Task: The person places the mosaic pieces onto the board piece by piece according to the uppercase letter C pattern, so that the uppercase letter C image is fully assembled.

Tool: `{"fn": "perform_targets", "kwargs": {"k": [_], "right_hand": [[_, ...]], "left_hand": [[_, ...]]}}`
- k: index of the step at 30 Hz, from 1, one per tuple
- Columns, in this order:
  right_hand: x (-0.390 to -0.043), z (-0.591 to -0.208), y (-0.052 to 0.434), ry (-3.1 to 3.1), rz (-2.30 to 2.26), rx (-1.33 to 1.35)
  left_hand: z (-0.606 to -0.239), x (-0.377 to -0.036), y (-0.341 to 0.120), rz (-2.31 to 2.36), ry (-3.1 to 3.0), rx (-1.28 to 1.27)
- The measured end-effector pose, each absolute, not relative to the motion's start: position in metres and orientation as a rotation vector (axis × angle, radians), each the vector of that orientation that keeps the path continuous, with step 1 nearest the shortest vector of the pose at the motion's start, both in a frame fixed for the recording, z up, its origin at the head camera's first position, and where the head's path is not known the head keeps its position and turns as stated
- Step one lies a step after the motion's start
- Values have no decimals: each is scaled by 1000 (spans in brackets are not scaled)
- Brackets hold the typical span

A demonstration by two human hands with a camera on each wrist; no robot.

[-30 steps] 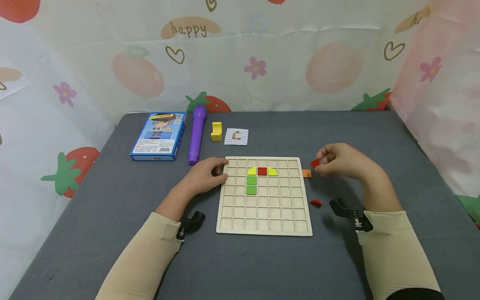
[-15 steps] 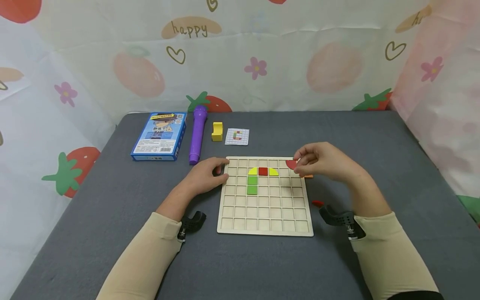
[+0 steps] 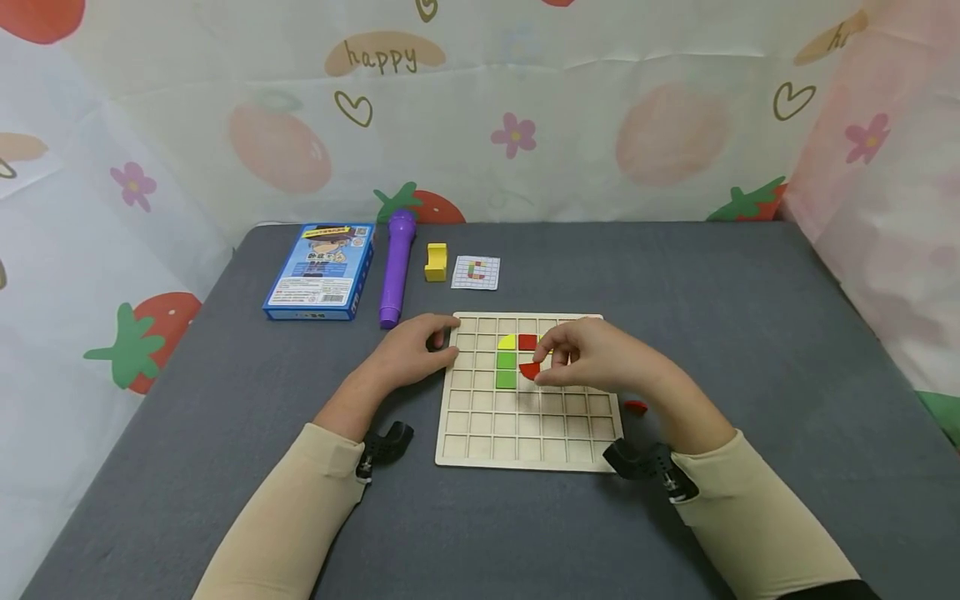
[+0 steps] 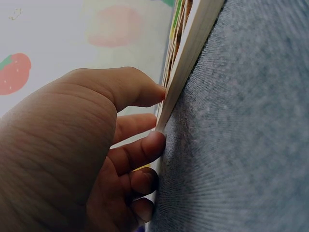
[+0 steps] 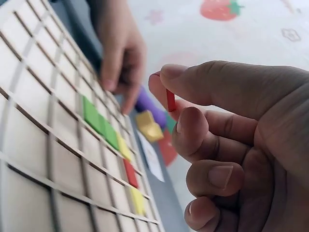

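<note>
A light wooden grid board [image 3: 480, 450] lies in front of me. At its upper left edge my left hand [image 3: 414, 348] rests its thumb and index fingertip against the side; the left wrist view shows the thumb [image 4: 140, 92] on the rim. My right hand [image 3: 600, 354], over the board, pinches a small red round-edged tile [image 3: 529, 371] between thumb and index finger; in the right wrist view that red tile [image 5: 171, 100] appears edge-on. Two green square tiles [image 3: 506, 370], a yellow rounded tile [image 3: 507, 342] and a red square tile [image 3: 528, 342] sit in cells. A second yellow tile [image 5: 137, 200] shows beside the red one.
Another red piece [image 3: 636, 407] lies right of the board, under the right forearm. Behind the board are a pattern card [image 3: 476, 273], a yellow block [image 3: 436, 262], a purple microphone-shaped stick [image 3: 396, 271] and a blue box [image 3: 320, 271].
My right hand has moved left with the red tile, from beside the board's right edge to over its middle. The orange piece there is now hidden. My left hand has stayed put.
</note>
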State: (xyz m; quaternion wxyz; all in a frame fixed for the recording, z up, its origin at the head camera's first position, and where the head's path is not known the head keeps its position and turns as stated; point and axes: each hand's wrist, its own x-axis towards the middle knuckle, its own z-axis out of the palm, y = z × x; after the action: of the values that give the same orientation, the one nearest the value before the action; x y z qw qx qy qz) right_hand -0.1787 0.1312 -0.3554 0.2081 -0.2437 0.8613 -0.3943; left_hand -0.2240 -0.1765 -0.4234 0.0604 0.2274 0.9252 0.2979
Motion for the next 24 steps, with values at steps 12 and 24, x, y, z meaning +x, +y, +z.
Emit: {"fn": "perform_targets", "kwargs": {"k": [12,24], "right_hand": [[-170,-383,98,2437,-880,-843],[-165,-388,85,2643,-651,-845]], "left_hand": [[-425,-225,-176,893,2806,681],[-426,-226,-176,882,2810,681]]}}
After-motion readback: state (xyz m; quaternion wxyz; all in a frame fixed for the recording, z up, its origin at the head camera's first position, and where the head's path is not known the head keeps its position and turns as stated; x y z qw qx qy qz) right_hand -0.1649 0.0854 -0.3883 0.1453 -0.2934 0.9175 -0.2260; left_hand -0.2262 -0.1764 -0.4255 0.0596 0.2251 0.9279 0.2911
